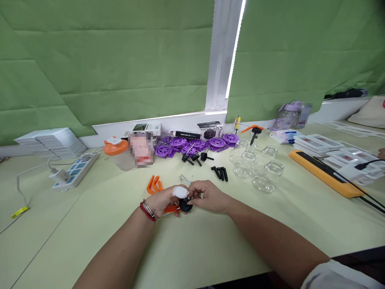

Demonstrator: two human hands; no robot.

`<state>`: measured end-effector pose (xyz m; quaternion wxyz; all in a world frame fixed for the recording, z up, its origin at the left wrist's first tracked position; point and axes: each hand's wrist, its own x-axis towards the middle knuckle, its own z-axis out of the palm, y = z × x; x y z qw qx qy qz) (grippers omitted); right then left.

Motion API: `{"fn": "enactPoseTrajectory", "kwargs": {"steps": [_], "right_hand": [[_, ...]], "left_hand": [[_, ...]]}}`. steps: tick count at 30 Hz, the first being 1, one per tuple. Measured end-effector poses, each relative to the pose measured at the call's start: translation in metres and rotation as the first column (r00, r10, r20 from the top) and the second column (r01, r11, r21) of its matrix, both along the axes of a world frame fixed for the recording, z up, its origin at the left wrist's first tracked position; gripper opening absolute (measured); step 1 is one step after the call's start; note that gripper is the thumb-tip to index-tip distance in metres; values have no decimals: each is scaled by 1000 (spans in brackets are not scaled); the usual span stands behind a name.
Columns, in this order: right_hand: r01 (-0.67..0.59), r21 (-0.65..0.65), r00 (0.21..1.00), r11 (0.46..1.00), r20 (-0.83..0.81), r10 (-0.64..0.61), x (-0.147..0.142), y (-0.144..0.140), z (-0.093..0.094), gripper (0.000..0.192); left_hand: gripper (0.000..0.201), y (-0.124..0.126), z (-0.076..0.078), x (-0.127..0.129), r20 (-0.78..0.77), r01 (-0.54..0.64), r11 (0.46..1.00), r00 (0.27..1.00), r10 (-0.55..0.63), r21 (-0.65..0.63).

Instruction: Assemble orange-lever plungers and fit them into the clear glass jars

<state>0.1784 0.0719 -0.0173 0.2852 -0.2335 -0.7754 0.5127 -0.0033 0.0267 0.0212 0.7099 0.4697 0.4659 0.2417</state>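
Both sets of fingertips meet over a small black wheel (185, 205), near the table's front edge. The left hand (164, 202), one finger wrapped in white, pinches the wheel from its side along with an orange lever (171, 208) beneath. The right hand (210, 196) curls in, thumb and forefinger pressed on the wheel's top, seemingly to steady it. Spare orange levers (154, 184) lie just behind, black pegs (220, 173) further back within reach. Purple discs (195, 145) are heaped along the back edge, glass jars (258, 168) toward the right.
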Motion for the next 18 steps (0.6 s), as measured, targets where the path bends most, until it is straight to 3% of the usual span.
{"fn": "enactPoseTrajectory", "kwargs": {"steps": [18], "right_hand": [[12, 2, 1000, 1000, -10, -12, 0, -1, 4, 12]], "left_hand": [[56, 0, 1, 0, 9, 7, 1000, 1000, -7, -15]]}}
